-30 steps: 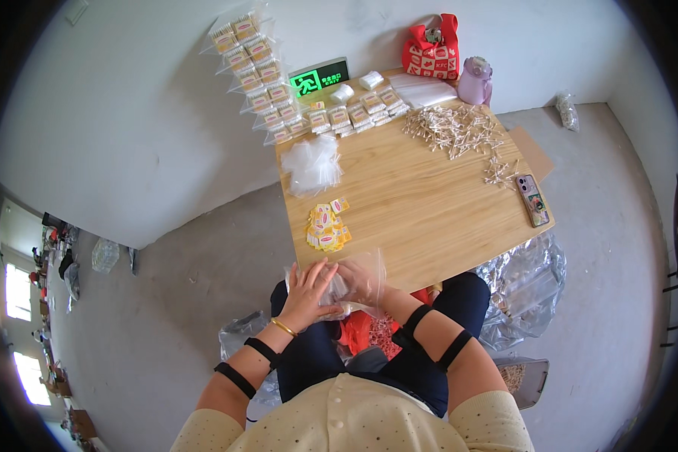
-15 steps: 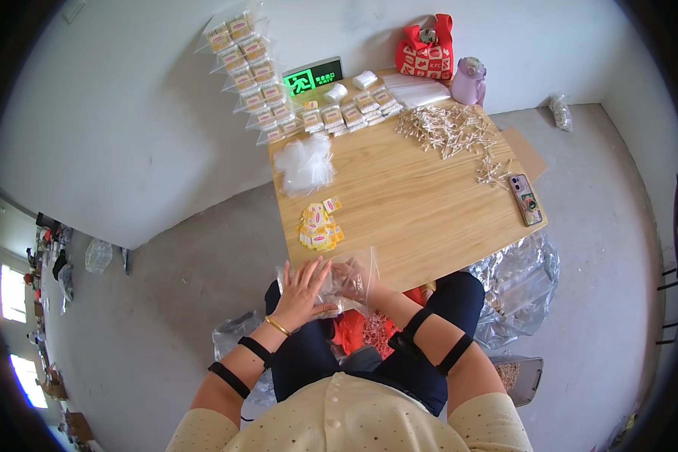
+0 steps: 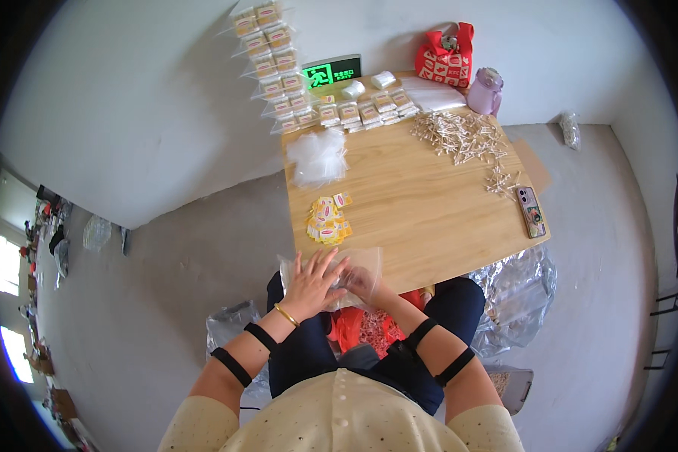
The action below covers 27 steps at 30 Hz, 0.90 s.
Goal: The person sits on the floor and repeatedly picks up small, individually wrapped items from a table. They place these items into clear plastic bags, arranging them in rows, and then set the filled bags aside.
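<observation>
The person sits at the near edge of a wooden table (image 3: 429,203), both forearms coming up from the lower edge of the view and meeting over a clear plastic bag (image 3: 365,264) that lies at the table's front edge, partly overhanging toward the lap. The left hand (image 3: 313,282) lies flat on the bag, palm down, fingers (image 3: 331,261) spread and pointing toward the table's far side; it presses rather than grips, with nothing closed in it. A gold bangle (image 3: 285,314) circles that wrist, and two black bands wrap the forearm lower down. The right hand (image 3: 360,282) sits just beside the left, touching the same bag, its fingers curled inward; whether they pinch the plastic or only rest on it cannot be told, since the left hand and the film's glare cover part of them.

Just beyond the bag lies a small heap of yellow packets (image 3: 326,222). Farther back, near the left edge of the table, rests a loose stack of clear bags (image 3: 318,157). Rows of filled packets (image 3: 354,111) line the far edge, and a scatter of pale wooden sticks (image 3: 463,137) spreads over the right far part. A phone (image 3: 532,212) lies by the right edge. A red bag (image 3: 446,54) and a lilac bottle (image 3: 484,90) stand at the far right corner.
</observation>
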{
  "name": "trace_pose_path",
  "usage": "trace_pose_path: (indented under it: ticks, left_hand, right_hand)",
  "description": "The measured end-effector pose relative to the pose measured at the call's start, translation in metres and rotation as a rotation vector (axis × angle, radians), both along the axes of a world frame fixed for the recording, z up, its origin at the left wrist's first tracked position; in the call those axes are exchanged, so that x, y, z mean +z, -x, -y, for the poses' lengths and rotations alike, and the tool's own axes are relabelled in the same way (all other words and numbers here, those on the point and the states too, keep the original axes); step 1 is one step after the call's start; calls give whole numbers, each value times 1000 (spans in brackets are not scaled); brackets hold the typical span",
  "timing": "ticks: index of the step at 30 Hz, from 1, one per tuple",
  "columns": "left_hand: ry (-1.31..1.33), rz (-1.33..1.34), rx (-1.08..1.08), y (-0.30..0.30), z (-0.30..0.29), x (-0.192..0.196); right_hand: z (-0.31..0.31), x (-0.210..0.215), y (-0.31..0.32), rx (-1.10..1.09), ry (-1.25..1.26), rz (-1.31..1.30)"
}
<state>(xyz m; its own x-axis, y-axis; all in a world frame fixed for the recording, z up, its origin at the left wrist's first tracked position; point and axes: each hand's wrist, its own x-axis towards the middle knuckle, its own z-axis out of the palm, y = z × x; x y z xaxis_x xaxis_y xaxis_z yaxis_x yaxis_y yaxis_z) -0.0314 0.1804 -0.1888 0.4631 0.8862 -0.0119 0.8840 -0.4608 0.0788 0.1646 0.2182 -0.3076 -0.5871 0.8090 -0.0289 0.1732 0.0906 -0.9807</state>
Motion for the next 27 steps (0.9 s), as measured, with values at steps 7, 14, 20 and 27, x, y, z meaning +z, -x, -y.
trace_pose_path:
  ticks: [7, 14, 20, 27]
  left_hand:
    - [-155, 470, 286, 47, 8, -16]
    - [402, 1293, 823, 87, 35, -69]
    - [405, 1185, 751, 79, 31, -74]
    - [205, 1036, 766, 62, 37, -61]
  right_hand:
    - [6, 10, 4, -2, -152, 23]
    - [7, 9, -1, 48, -77, 61]
    - [-3, -8, 9, 60, 129, -102]
    - [-8, -28, 24, 223, 216, -244]
